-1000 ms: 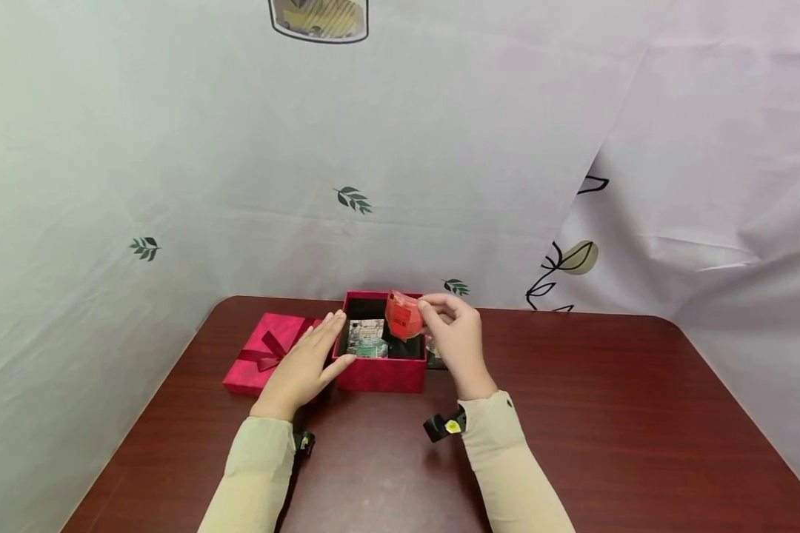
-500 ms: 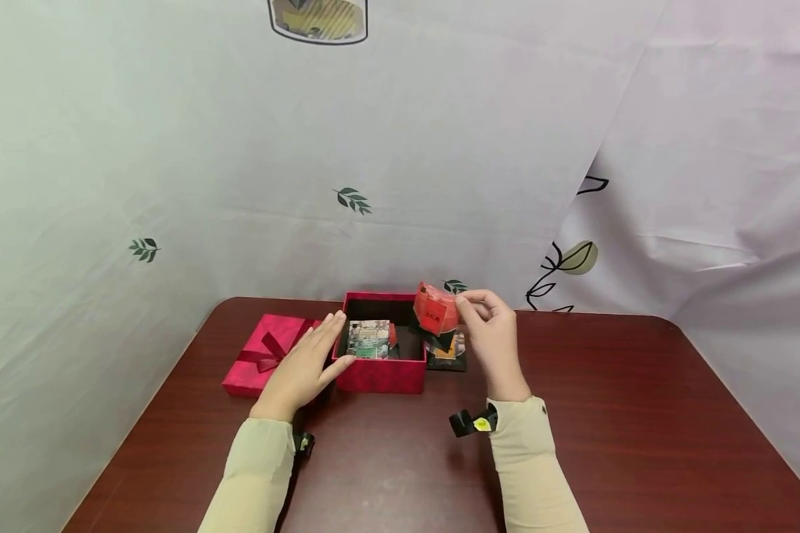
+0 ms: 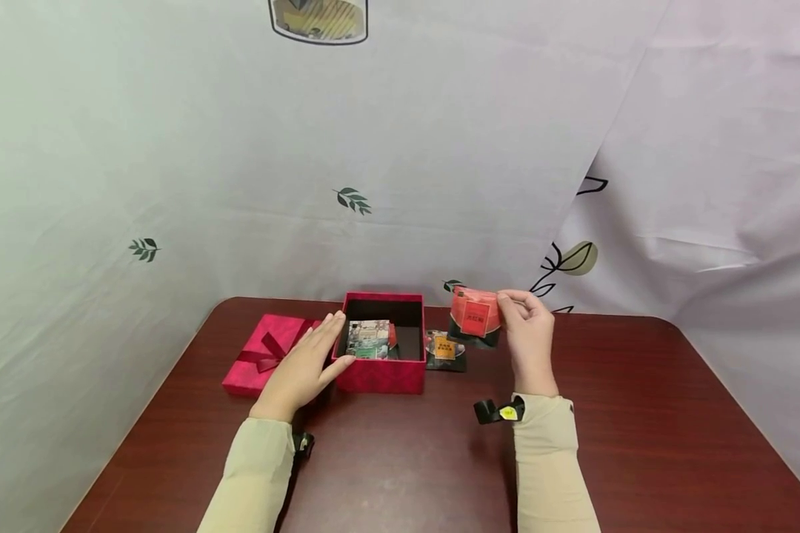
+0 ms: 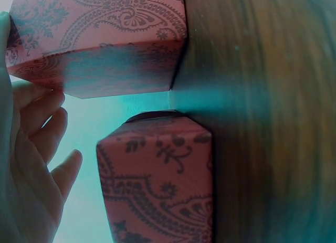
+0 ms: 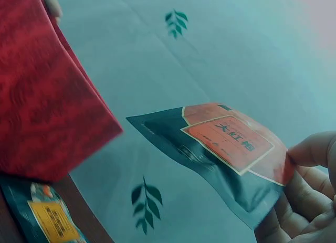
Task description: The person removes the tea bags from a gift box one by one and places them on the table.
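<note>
My right hand (image 3: 530, 337) pinches one side of a red and dark green tea sachet (image 3: 475, 317) between thumb and fingers, above the table right of the box. In the right wrist view the sachet (image 5: 226, 148) shows an orange-red label with dark characters. My left hand (image 3: 310, 366) lies with fingers extended along the left rim of the open red gift box (image 3: 381, 376); in the left wrist view its fingertips touch the patterned box wall (image 4: 121, 70). Inside the box, on its left side, are patterned sachets (image 3: 368, 339), with a bit of red beside them.
A sachet with a yellow label (image 3: 445, 348) lies on the table against the box's right side. The red lid with a ribbon bow (image 3: 267, 355) sits to the left, partly behind my left hand. A white patterned cloth (image 3: 400, 148) hangs behind the brown table (image 3: 640, 400).
My right hand has lifted the red sachet out of the box and carried it to the right, past the yellow-labelled sachet. The left hand has stayed in place.
</note>
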Action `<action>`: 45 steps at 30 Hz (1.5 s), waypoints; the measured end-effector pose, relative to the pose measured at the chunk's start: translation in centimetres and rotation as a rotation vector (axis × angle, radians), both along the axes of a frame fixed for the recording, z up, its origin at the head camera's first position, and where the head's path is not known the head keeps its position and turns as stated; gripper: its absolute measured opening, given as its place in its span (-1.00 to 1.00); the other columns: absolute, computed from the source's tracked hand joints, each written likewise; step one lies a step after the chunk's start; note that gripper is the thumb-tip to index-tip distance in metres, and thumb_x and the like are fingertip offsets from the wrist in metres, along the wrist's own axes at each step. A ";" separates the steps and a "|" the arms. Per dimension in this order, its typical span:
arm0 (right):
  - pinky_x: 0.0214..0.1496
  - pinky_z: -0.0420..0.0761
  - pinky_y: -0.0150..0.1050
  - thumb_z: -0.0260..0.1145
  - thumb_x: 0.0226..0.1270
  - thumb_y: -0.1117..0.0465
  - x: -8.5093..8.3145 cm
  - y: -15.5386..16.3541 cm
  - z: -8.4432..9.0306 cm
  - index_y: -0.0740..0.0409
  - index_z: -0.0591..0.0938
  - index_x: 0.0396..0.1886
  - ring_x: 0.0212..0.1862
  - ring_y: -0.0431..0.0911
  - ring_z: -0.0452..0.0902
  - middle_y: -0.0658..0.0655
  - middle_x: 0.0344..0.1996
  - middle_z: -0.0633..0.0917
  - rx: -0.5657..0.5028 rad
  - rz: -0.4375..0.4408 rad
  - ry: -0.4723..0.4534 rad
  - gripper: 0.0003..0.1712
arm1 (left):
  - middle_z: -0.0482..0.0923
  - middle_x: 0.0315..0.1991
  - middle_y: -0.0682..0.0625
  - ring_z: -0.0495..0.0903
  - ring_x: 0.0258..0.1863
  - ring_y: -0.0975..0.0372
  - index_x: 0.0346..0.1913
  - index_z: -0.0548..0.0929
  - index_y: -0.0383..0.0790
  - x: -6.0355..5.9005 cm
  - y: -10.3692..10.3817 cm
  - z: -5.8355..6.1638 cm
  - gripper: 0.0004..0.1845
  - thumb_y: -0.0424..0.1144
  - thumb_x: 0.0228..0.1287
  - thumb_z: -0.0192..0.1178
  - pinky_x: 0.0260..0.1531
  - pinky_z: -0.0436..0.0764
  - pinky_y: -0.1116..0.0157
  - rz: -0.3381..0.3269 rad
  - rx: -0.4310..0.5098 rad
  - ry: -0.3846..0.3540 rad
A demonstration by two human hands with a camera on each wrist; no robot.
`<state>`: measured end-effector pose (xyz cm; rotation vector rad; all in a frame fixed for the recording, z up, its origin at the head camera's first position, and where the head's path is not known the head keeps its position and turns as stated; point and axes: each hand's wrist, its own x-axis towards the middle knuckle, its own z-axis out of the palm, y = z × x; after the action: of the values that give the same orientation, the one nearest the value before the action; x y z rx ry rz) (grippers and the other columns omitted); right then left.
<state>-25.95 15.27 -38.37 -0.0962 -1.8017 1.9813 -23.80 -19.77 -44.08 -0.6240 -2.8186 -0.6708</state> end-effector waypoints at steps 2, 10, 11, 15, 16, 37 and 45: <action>-0.31 0.67 -0.46 0.29 0.45 0.28 -0.2 0.6 -0.1 0.43 0.66 -0.07 -0.43 -0.31 0.65 -0.17 -0.51 0.74 -0.005 -0.019 -0.014 -0.75 | 0.09 0.60 -0.14 0.08 0.57 -0.08 0.60 0.14 -0.24 0.0 0.0 0.1 -0.12 0.19 0.43 0.15 0.52 0.08 -0.10 0.005 -0.003 0.001; -0.40 0.59 -0.48 0.27 0.50 0.20 -1.0 2.1 -1.8 0.36 0.65 0.00 -0.48 -0.33 0.60 -0.22 -0.54 0.70 0.011 -0.069 -0.118 -0.71 | 0.09 0.59 -0.17 0.09 0.56 -0.10 0.60 0.13 -0.25 0.1 0.0 0.2 -0.12 0.17 0.43 0.16 0.51 0.10 -0.12 0.006 -0.005 -0.002; -0.41 0.59 -0.48 0.26 0.50 0.20 -1.2 2.2 -2.1 0.36 0.65 0.01 -0.48 -0.33 0.60 -0.23 -0.55 0.70 0.013 -0.072 -0.131 -0.71 | 0.09 0.59 -0.17 0.09 0.56 -0.10 0.60 0.13 -0.25 0.1 0.0 0.2 -0.12 0.16 0.43 0.16 0.51 0.10 -0.12 0.006 -0.005 -0.002; -0.40 0.59 -0.50 0.26 0.50 0.24 -1.9 2.6 -3.4 0.42 0.64 0.01 -0.48 -0.36 0.60 -0.21 -0.55 0.68 0.022 -0.080 -0.178 -0.70 | 0.09 0.59 -0.17 0.09 0.56 -0.10 0.60 0.13 -0.26 0.1 0.1 0.3 -0.12 0.15 0.43 0.17 0.50 0.10 -0.13 0.007 -0.002 -0.004; -0.39 0.59 -0.50 0.25 0.50 0.25 -2.0 2.7 -3.7 0.43 0.64 0.02 -0.48 -0.37 0.59 -0.20 -0.53 0.68 0.026 -0.080 -0.195 -0.70 | 0.09 0.59 -0.16 0.08 0.56 -0.10 0.60 0.14 -0.26 0.1 0.1 0.3 -0.12 0.14 0.43 0.18 0.51 0.10 -0.12 0.006 -0.001 -0.005; 0.29 0.45 -0.07 0.10 0.59 0.24 -3.0 4.3 -7.8 0.39 0.61 0.20 0.29 0.10 0.41 0.35 0.22 0.56 0.150 -0.027 -0.451 -0.62 | 0.08 0.60 -0.15 0.06 0.58 -0.05 0.61 0.11 -0.24 0.1 0.3 0.4 -0.13 0.13 0.44 0.17 0.52 0.08 -0.09 0.002 -0.002 -0.015; 0.35 0.44 -0.05 0.08 0.58 0.27 -3.2 4.3 -8.3 0.38 0.60 0.23 0.33 0.12 0.40 0.37 0.24 0.56 0.181 -0.027 -0.461 -0.61 | 0.07 0.60 -0.15 0.05 0.58 -0.05 0.61 0.11 -0.24 0.2 0.3 0.3 -0.13 0.13 0.44 0.17 0.53 0.07 -0.08 0.007 -0.001 -0.024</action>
<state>-29.15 19.58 -46.62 -0.5550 -2.2379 1.8731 -23.59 -19.50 -43.74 -0.6098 -2.8417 -0.6797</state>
